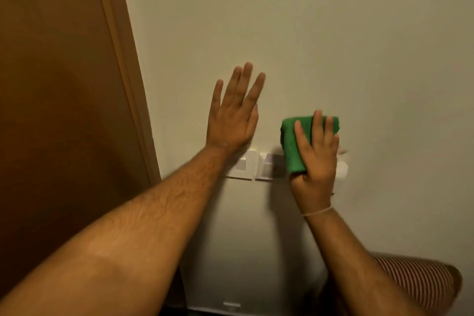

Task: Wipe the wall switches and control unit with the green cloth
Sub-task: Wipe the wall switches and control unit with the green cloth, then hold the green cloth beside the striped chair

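Pressing the folded green microfibre cloth (295,146) flat to the cream wall (333,33), the right hand (316,161) covers whatever plate sits beneath. Left hand (234,115) lies open, fingers spread on bare wall, holding nothing. Two white square wall switches (252,165) run horizontally just left of the cloth, so the right hand is nearer.

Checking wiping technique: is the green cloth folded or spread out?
Folded: green cloth forms a thick compact pad under the right hand.
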A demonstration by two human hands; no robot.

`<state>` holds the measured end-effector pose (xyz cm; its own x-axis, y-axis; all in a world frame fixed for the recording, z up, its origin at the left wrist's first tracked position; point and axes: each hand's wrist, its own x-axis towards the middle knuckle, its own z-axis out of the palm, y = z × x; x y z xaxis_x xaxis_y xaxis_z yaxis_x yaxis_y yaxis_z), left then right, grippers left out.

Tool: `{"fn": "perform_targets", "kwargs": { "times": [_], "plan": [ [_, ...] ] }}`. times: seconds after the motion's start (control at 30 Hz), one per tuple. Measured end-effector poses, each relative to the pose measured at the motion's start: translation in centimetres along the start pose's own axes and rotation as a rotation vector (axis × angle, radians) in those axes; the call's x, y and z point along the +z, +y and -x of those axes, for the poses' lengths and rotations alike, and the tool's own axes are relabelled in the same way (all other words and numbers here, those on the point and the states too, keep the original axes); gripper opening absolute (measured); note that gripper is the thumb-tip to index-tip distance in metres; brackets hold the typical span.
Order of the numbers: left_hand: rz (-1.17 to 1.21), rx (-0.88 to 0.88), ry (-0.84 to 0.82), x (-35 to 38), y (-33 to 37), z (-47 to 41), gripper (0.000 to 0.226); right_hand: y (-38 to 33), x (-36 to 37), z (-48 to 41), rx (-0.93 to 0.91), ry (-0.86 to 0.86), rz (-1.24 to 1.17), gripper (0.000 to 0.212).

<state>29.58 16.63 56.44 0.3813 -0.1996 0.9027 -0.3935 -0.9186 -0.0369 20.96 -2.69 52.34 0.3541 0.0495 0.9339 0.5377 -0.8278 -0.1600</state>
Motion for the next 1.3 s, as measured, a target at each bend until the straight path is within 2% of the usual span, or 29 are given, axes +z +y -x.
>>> {"fn": "perform_targets", "kwargs": {
  "times": [0.13,0.27,0.4,0.53,0.63,0.73,0.97,1.07,1.17,1.3],
  "plan": [
    [-0.004,-0.134,0.013,-3.0,1.2,-1.4,0.08,0.4,-3.8,-8.6,-0.122,0.109,0.099,0.047],
    [-0.029,-0.147,0.051,-6.4,2.5,-5.6,0.076,0.4,-6.6,-14.0,-0.221,0.189,0.194,0.045],
    [-0.001,-0.17,0.08,-8.6,4.9,-8.3,0.072,0.5,-8.2,-15.4,-0.244,0.201,0.245,0.047],
    [0.058,-0.149,0.007,-8.6,8.5,-6.9,0.071,1.5,-9.4,-12.7,-0.211,0.155,0.278,0.059],
    [0.097,-0.15,-0.105,-7.1,11.4,-3.4,0.07,3.8,-10.3,-8.2,-0.146,0.051,0.298,0.068],
    [0.163,-0.153,-0.224,-4.7,14.9,1.4,0.069,6.7,-11.2,-1.9,-0.04,-0.12,0.323,0.086],
    [0.256,-0.115,-0.535,0.7,23.6,17.3,0.068,11.8,-13.7,15.0,0.182,-0.511,0.318,0.067],
    [0.289,-0.105,-0.725,2.5,27.2,25.6,0.068,13.8,-15.2,23.8,0.284,-0.647,0.289,0.07],
    [0.292,-0.139,-0.842,2.9,29.0,32.8,0.068,14.2,-17.1,32.2,0.401,-0.772,0.237,0.069],
    [0.286,-0.106,-1.04,3.5,31.1,43.7,0.071,15.2,-19.2,45.3,0.573,-1.067,0.224,0.078]
  ]
}}
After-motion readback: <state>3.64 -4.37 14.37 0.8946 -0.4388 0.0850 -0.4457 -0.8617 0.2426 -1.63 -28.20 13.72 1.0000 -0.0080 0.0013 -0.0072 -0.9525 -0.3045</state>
